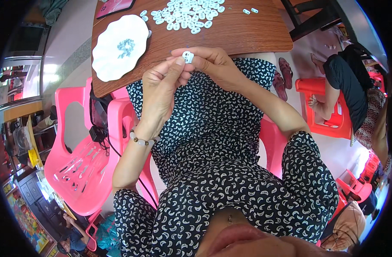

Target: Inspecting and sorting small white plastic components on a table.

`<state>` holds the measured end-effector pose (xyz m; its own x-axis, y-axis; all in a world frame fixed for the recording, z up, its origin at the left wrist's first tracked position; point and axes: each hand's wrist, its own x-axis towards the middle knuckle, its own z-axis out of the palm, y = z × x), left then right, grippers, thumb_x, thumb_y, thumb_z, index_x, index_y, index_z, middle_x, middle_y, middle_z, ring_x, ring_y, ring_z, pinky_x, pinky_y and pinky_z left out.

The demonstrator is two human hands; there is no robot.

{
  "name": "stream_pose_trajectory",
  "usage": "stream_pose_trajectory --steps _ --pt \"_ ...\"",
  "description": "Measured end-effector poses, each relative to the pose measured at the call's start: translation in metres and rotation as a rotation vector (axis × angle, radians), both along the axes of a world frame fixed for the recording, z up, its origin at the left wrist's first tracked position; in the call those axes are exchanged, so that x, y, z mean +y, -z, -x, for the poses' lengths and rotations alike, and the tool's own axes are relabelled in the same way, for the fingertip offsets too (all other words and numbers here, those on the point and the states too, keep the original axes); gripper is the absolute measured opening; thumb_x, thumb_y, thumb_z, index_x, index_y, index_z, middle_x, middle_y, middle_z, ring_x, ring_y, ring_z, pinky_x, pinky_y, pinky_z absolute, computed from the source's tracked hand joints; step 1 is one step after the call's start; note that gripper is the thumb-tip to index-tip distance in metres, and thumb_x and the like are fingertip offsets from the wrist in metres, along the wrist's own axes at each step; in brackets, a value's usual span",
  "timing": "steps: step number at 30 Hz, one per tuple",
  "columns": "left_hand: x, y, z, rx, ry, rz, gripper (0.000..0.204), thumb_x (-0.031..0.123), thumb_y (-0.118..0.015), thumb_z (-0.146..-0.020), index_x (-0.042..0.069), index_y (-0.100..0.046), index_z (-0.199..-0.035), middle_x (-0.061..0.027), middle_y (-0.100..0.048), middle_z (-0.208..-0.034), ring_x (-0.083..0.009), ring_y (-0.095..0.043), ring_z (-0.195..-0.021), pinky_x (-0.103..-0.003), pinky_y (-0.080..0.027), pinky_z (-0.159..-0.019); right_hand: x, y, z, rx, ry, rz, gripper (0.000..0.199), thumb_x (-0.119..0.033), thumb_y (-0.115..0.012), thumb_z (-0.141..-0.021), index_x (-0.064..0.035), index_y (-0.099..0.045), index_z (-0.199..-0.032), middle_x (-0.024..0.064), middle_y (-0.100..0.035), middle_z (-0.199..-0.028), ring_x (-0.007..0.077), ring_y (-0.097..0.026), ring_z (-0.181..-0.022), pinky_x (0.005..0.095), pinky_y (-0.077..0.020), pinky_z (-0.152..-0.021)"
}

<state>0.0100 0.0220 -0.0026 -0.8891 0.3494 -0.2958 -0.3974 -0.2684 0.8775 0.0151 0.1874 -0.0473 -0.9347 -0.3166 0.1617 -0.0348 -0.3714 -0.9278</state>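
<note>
Just off the near edge of the brown wooden table (230,36), both my hands meet at a small white plastic piece with two holes (187,56). My left hand (161,83) pinches it between thumb and fingers from the left. From the right, the thumb and fingertips of my right hand (219,66) close on the same piece. A white scallop-edged plate (105,49) at the table's left bears a heap of tiny grey metal parts (126,48), perhaps springs. Beyond my hands spreads a pile of white oval two-holed plastic pieces (178,18).
A pink flat object (114,6) lies at the far left of the table, and a few loose white pieces (250,11) at the far right. Pink plastic chairs (82,167) stand left. A person (354,73) sits at right by a red stool (324,107).
</note>
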Motion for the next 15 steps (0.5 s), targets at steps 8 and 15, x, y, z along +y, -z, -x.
stream_pose_trajectory --steps 8,15 --pt "-0.001 0.004 0.003 0.006 -0.004 0.027 0.02 0.016 -0.06 -0.092 -0.002 -0.067 -0.099 -0.0049 -0.068 -0.082 -0.0059 -0.056 -0.066 -0.018 -0.044 -0.061 0.01 -0.011 0.0 -0.027 0.057 -0.04 0.041 -0.031 -0.054 -0.095 -0.0011 -0.057 -0.123 0.0039 -0.065 -0.1 0.0076 -0.059 -0.085 0.0222 -0.0495 -0.075" --pt "0.002 0.008 0.018 0.03 0.07 0.058 0.019 0.018 -0.064 -0.089 0.0 -0.068 -0.095 -0.0024 -0.066 -0.079 -0.0049 -0.055 -0.064 -0.017 -0.043 -0.058 0.015 -0.027 0.001 -0.052 0.259 -0.216 0.023 -0.016 -0.064 -0.089 -0.002 -0.067 -0.107 0.0017 -0.067 -0.088 0.0052 -0.059 -0.071 0.0195 -0.0501 -0.062"
